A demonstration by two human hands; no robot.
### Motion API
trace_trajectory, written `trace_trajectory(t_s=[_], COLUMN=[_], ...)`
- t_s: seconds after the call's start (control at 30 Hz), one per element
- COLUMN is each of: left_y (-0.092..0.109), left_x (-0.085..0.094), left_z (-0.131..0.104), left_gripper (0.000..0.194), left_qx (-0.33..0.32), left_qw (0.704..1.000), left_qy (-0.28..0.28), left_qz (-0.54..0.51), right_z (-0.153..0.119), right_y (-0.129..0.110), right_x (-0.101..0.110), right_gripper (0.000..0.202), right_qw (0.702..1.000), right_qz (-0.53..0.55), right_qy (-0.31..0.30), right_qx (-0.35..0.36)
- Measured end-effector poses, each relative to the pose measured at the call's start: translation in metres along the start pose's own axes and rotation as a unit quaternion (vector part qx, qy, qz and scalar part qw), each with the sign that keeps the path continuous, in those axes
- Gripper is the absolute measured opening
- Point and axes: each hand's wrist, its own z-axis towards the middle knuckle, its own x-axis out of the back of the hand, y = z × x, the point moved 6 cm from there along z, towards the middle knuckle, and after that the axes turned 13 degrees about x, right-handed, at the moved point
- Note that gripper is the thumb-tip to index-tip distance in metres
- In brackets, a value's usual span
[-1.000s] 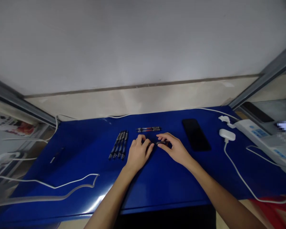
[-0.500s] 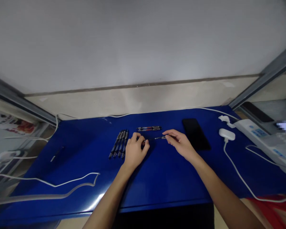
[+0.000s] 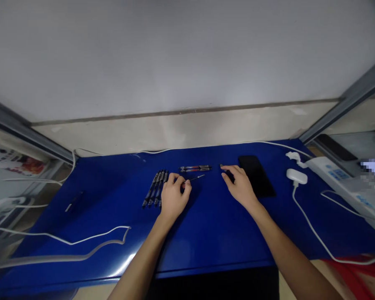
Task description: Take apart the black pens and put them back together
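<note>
My left hand (image 3: 175, 195) is closed on a pen part, mostly hidden by the fingers, with a thin refill (image 3: 197, 178) sticking out to the right. My right hand (image 3: 240, 185) has its thumb and index finger apart, the index fingertip at a small dark pen piece (image 3: 221, 166) on the table. Just beyond my left hand, two pens (image 3: 195, 168) with reddish-looking sections lie side by side. Several dark pens (image 3: 155, 187) rest in a slanted row left of my left hand, which partly covers the nearest one.
A black phone (image 3: 256, 176) lies right of my right hand. Farther right are a white earbud-type case (image 3: 296, 176) on a cable and a power strip (image 3: 346, 183). One dark pen-like item (image 3: 74, 201) and white cables (image 3: 90, 242) lie left on the blue table (image 3: 218, 237).
My right hand has moved slightly right and away from me, taking the small pen piece off the refill's end. The refill is now exposed. My left hand has shifted slightly left.
</note>
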Motion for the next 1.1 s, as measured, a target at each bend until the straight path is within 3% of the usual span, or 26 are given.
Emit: trace_trajectory(t_s=[0.17, 0.27, 0.37, 0.57, 0.73, 1.1], left_y=[0.0, 0.001, 0.003, 0.008, 0.011, 0.001], left_x=[-0.002, -0.002, -0.002, -0.004, -0.005, 0.001], left_z=[-0.002, -0.002, -0.002, -0.007, -0.008, 0.0], left_gripper=[0.032, 0.036, 0.037, 0.039, 0.037, 0.034], left_qx=[-0.002, 0.001, -0.012, -0.046, -0.069, -0.021], left_qw=[1.0, 1.0, 1.0, 0.999, 0.997, 0.999], left_qy=[-0.007, -0.006, -0.004, -0.014, -0.021, -0.004], left_qz=[-0.002, -0.002, -0.006, 0.007, 0.013, -0.031], right_z=[0.0, 0.002, 0.002, -0.007, -0.008, -0.004], right_y=[-0.007, -0.017, -0.022, -0.031, -0.031, -0.027], right_x=[-0.007, -0.004, -0.003, -0.026, -0.031, -0.021], right_gripper=[0.031, 0.034, 0.029, 0.044, 0.038, 0.022], right_qw=[0.998, 0.999, 0.996, 0.96, 0.956, 0.957], right_qz=[-0.027, 0.005, 0.084, 0.255, 0.258, 0.262], right_qy=[-0.042, -0.024, -0.016, -0.097, -0.114, -0.086], right_qx=[0.026, 0.038, 0.008, -0.06, -0.085, -0.086])
